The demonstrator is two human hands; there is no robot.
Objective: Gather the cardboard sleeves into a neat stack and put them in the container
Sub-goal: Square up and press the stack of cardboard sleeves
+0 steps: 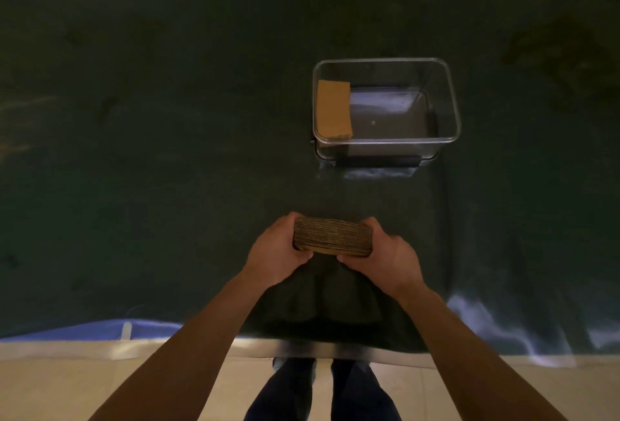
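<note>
A thick stack of brown cardboard sleeves [332, 237] is pressed between both hands near the table's front edge, its layered edges facing me. My left hand [275, 252] grips its left end and my right hand [385, 257] grips its right end. Beyond them, to the right, stands a clear plastic container [449, 98] with a dark handle on its near side. One cardboard sleeve [333, 108] leans against the container's left inner wall; the remaining floor of the container is bare.
A dark green cloth [167, 152] covers the table, wrinkled below the hands. The table's front edge [302, 350] runs across the bottom, with pale floor tiles and my legs below it.
</note>
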